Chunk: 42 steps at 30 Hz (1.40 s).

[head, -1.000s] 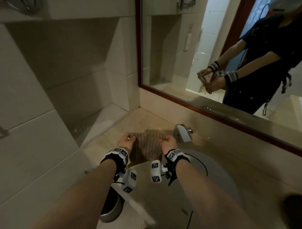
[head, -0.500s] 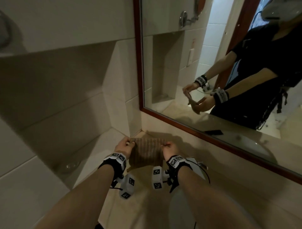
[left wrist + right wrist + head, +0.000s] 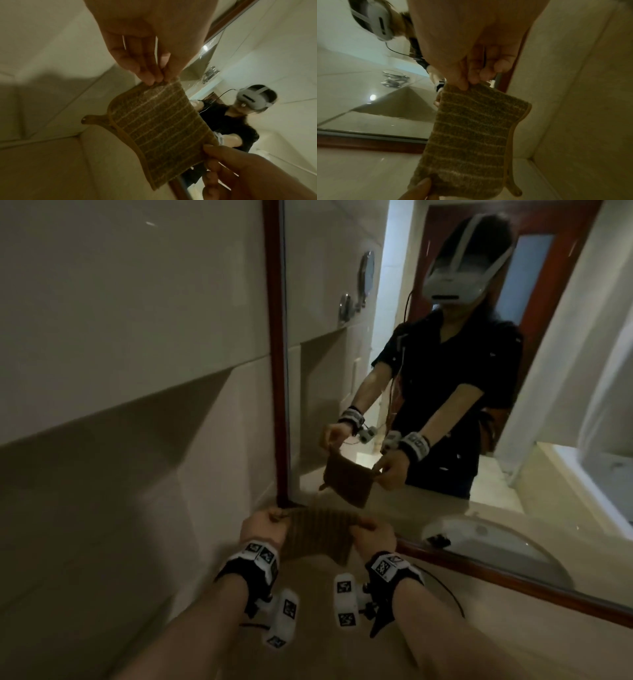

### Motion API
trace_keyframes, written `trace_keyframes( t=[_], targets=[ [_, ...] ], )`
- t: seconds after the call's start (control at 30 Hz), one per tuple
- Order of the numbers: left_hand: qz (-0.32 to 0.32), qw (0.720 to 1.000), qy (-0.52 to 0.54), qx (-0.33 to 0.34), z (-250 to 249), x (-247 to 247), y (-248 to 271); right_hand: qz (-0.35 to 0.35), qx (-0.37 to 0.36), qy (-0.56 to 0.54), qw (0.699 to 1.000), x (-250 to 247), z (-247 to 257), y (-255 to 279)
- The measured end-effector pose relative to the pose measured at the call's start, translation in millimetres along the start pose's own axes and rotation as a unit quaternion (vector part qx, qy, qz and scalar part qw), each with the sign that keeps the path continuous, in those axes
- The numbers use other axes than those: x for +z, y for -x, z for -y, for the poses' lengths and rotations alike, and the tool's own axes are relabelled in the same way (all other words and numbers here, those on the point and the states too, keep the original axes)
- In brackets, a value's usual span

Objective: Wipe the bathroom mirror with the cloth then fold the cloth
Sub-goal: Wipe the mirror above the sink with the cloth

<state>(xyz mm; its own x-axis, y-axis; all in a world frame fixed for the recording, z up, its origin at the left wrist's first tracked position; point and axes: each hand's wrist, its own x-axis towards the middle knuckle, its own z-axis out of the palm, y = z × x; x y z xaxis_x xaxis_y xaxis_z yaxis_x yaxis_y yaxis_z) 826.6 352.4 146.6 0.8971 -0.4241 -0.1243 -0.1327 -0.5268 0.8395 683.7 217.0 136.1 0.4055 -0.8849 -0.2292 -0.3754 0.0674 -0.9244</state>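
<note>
A small brown ribbed cloth [image 3: 317, 534] with pale stripes hangs stretched in the air between my hands, near the mirror's lower left corner. My left hand [image 3: 265, 525] pinches its left top corner, seen close in the left wrist view as the cloth [image 3: 159, 129] under my left hand [image 3: 154, 77]. My right hand [image 3: 371, 534] pinches the right top corner; the right wrist view shows my right hand [image 3: 471, 81] gripping the cloth [image 3: 471, 138]. The mirror [image 3: 445, 302] with its dark wood frame [image 3: 274, 354] fills the right and reflects me holding the cloth.
A beige tiled wall [image 3: 120, 371] with a recessed ledge stands on the left. The beige counter [image 3: 308, 628] lies below my hands. A white basin shows reflected in the mirror at the lower right [image 3: 479, 539]. A round wall mirror on a chrome arm is reflected too [image 3: 364, 273].
Both hands have risen with the cloth from just above the counter toward the mirror's lower corner. My view has tilted upward, so the tap and basin have left the frame.
</note>
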Motion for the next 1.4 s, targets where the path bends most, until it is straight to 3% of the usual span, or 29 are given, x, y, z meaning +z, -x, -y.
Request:
trace_keyframes(
  t=[0.13,0.3,0.5,0.63,0.77,0.97,1.1,1.27,1.4],
  targets=[
    [-0.039,0.998,-0.003,0.047,-45,-25,-41,-0.023,-0.035,-0.068,0.997,17,58,-15],
    [-0.102,0.985,0.036,0.135,-100,-29,-77,-0.082,-0.144,-0.098,0.981,18,116,-26],
    [-0.152,0.966,0.083,0.194,-138,-11,-97,-0.127,-0.272,-0.064,0.952,13,136,-38],
    [-0.186,0.949,0.141,0.213,-142,-6,-106,-0.135,-0.415,0.038,0.899,26,128,-39],
    [-0.192,0.94,0.172,0.223,-142,-8,-108,-0.065,-0.528,0.21,0.821,46,116,-51],
    [-0.191,0.94,0.175,0.222,-147,-19,-107,-0.066,-0.594,0.285,0.749,59,127,-45],
    [-0.195,0.937,0.197,0.212,-150,-20,-103,-0.095,-0.552,0.477,0.678,59,126,-60],
    [-0.213,0.914,0.255,0.234,-171,-33,-97,-0.167,-0.531,0.489,0.672,53,154,-58],
    [-0.228,0.888,0.26,0.302,-198,-52,-93,-0.206,-0.535,0.507,0.643,41,198,-60]
  ],
)
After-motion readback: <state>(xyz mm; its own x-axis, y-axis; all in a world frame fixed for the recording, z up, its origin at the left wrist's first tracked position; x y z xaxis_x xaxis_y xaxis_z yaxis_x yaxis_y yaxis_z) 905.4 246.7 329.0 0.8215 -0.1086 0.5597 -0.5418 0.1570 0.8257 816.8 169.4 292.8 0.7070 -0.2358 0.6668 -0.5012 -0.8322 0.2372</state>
